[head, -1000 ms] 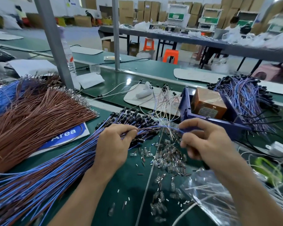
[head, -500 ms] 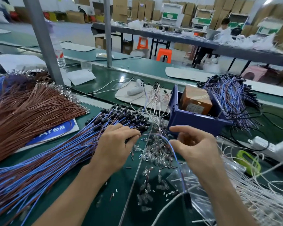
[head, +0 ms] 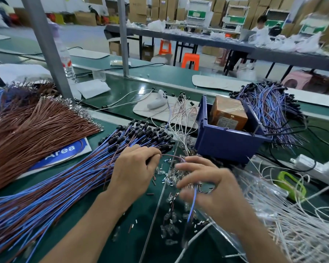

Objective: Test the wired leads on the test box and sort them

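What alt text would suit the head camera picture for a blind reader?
A person's left hand and right hand hold one blue-and-brown lead looped between them over a green workbench. A bundle of similar leads lies left; a blue bin holding a brown box stands behind.

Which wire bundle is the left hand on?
The central blue bundle with black caps; the left hand grips its capped ends. The brown bundle lies further left, the other blue pile beyond the bin.

This is a factory assembly floor: long green benches (head: 165, 77) run side by side, heaped with bundles of wire leads (head: 55, 186). Stacked cardboard boxes (head: 139, 8) line the back wall, orange stools (head: 190, 60) stand by a long table (head: 207, 40), and another person (head: 261, 25) sits there.
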Tool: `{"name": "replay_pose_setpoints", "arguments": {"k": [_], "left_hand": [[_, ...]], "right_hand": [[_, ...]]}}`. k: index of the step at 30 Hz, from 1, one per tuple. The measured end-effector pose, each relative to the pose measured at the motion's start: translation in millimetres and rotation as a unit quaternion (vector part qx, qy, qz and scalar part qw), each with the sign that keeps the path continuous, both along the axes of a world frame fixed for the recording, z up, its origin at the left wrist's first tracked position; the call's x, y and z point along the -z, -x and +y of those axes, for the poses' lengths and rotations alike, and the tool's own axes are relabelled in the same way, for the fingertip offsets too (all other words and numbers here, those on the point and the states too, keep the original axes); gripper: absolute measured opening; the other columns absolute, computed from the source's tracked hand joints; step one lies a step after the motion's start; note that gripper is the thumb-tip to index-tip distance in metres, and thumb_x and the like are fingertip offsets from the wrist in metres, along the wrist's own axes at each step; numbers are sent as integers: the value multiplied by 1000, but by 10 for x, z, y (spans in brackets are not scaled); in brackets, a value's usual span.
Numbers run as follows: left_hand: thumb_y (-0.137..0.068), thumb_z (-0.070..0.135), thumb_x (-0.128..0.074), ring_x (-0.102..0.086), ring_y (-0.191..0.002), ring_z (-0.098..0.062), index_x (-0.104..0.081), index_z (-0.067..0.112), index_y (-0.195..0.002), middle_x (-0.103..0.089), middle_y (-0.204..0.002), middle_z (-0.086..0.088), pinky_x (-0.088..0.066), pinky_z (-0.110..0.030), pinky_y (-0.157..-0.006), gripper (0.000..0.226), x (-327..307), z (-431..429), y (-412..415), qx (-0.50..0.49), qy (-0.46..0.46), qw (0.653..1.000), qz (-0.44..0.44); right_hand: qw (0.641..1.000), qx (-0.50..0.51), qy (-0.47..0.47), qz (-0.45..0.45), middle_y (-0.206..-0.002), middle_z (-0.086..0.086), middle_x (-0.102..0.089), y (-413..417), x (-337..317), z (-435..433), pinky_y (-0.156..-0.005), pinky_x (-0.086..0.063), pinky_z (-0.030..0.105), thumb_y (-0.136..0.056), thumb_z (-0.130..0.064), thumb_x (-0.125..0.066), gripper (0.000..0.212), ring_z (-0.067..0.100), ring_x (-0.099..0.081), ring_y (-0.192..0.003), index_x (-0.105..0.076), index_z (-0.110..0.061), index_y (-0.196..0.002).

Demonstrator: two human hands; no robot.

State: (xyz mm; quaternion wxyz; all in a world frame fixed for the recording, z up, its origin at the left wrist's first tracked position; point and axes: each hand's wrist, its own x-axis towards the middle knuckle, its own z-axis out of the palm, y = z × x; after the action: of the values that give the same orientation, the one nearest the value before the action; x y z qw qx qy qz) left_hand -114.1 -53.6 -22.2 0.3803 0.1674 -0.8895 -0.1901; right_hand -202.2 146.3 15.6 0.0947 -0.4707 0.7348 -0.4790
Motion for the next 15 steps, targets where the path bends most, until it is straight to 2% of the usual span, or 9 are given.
{"name": "replay_pose_setpoints", "arguments": {"k": [1, 3, 5, 7, 10, 11, 12, 14, 15], "left_hand": [[-93, 22, -72, -43, -77, -2, -78, 23, -94, -72, -80, 11, -37, -23, -76, 6, 2, -5, 0, 0, -4, 1000, -5], [-92, 26, -76, -41, -78, 2, -78, 25, -92, -73, -81, 13, -41, -26, -76, 3, 17, -22, -4, -2, -8, 1000, -13], [-88, 36, -80, -49, -77, -5, -79, 28, -89, -72, -79, 14, -42, -28, -76, 8, 17, -41, -12, -7, -15, 1000, -25], [-84, 43, -81, -55, -75, -11, -79, 29, -86, -72, -77, 13, -40, -29, -75, 15, 0, -67, -26, -17, -7, 999, -28], [-84, 43, -81, -60, -76, -12, -81, 29, -88, -72, -80, 11, -46, -31, -73, 14, -29, -163, -52, -45, -58, 997, -8], [-85, 42, -80, -62, -77, -10, -81, 30, -90, -71, -81, 13, -49, -29, -74, 12, -37, -196, -61, -53, -90, 995, -6], [-86, 40, -80, -63, -78, -5, -82, 31, -91, -70, -80, 16, -48, -20, -74, 11, -42, -215, -66, -57, -120, 991, -2], [-85, 35, -82, -63, -83, 5, -82, 33, -91, -70, -76, 23, -41, -4, -70, 6, -55, -202, -63, -49, -166, 985, 1], [-84, 32, -84, -63, -84, 9, -82, 33, -89, -71, -77, 26, -40, -1, -70, 6, -69, -168, -62, -38, -178, 983, -2]], "right_hand": [[990, 47, 67, -117, -106, -10, -77, 15, -27, -21, -103, -48, 39, -76, -30, -88, 6, 4, -64, -115, -82, -31, -76], [939, 143, 153, -272, -77, 6, -76, 84, -50, -44, -95, -50, 43, -82, -45, -72, 38, 14, -72, -85, -70, -19, -54], [907, 178, 186, -333, -54, 12, -58, 134, -107, -20, -83, -53, 43, -87, -47, -57, 53, 27, -65, -63, -52, -17, -44], [884, 175, 214, -377, -47, 7, -36, 156, -159, 26, -62, -56, 40, -92, -46, -53, 55, 26, -48, -47, -44, -17, -46], [835, 167, 260, -455, -46, 0, -22, 235, -211, 145, -44, -42, 35, -103, -41, -48, 61, 21, -25, -42, -37, -19, -48], [820, 164, 277, -473, -46, 0, -20, 274, -234, 192, -43, -37, 33, -104, -39, -47, 60, 19, -21, -43, -36, -19, -48], [809, 163, 294, -483, -46, -1, -20, 313, -258, 237, -43, -33, 31, -103, -37, -47, 59, 18, -18, -44, -36, -19, -49], [816, 169, 301, -463, -47, 1, -27, 380, -275, 316, -45, -28, 30, -101, -32, -52, 53, 17, -20, -45, -44, -18, -51], [844, 185, 277, -421, -48, 3, -35, 398, -274, 334, -45, -28, 30, -99, -27, -56, 49, 17, -26, -44, -52, -17, -52]]}}
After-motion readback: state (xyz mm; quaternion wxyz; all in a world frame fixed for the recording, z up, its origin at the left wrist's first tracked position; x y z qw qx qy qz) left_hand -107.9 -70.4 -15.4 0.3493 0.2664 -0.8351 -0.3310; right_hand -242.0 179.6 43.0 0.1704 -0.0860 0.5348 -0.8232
